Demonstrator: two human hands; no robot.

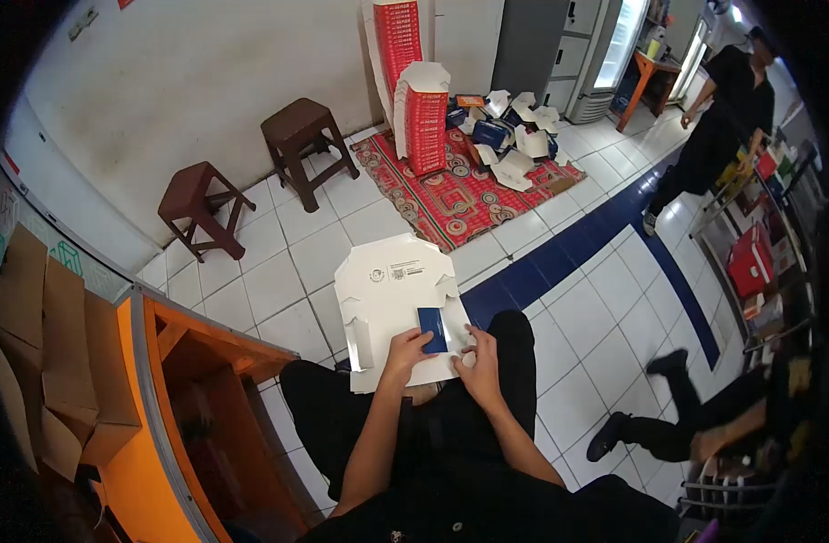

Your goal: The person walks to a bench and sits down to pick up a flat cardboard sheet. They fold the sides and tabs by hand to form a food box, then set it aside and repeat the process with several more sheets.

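A white cardboard box (392, 294), partly folded, lies across my lap with its inner side up and small print near the far edge. Its far part is flat, while side flaps stand up at left and right. A dark blue panel (435, 328) shows near its right side. My left hand (407, 357) grips the near part of the box, thumb at the blue panel. At the near right corner, my right hand (480, 362) has its fingers curled and pinching the box's edge. The undersides of both grips are hidden.
Tall stacks of red-printed cartons (426, 131) stand on a red patterned mat (414, 204), beside a pile of folded blue-and-white boxes (514, 136). Two brown stools (301, 136) are by the wall. An orange shelf (152, 407) stands left. Two people (726, 109) are at right.
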